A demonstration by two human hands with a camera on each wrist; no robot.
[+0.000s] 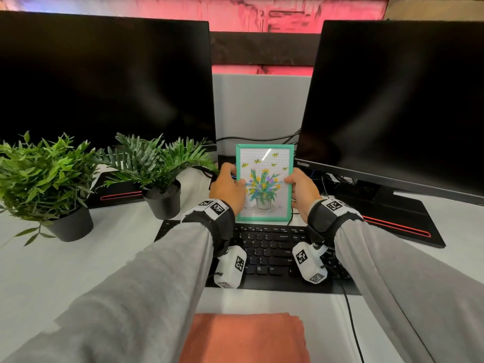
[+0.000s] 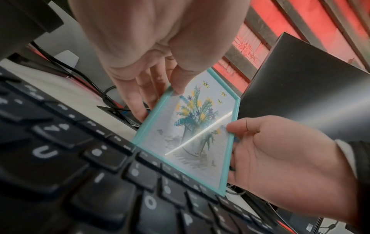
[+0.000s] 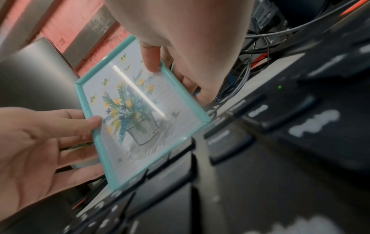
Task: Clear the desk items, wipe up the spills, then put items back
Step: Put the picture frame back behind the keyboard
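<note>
A teal-framed flower picture (image 1: pixel 264 183) stands upright just behind the black keyboard (image 1: pixel 272 255), between the two monitors. My left hand (image 1: pixel 227 186) grips its left edge, thumb on the glass and fingers behind. On the opposite edge my right hand (image 1: pixel 301 189) holds it the same way. In the left wrist view the picture frame (image 2: pixel 192 134) has my left thumb at its upper left and the right hand (image 2: pixel 280 152) at its right side. The right wrist view shows the frame (image 3: pixel 138 114) above the keys, pinched on both sides. An orange cloth (image 1: pixel 245 337) lies folded at the desk's near edge.
Two potted green plants (image 1: pixel 42 179) (image 1: pixel 159 169) sit left of the keyboard on the white desk (image 1: pixel 65 271). A dark monitor (image 1: pixel 104 82) stands at the left and another (image 1: pixel 400 100) at the right, with cables (image 1: pixel 262 139) running behind the frame.
</note>
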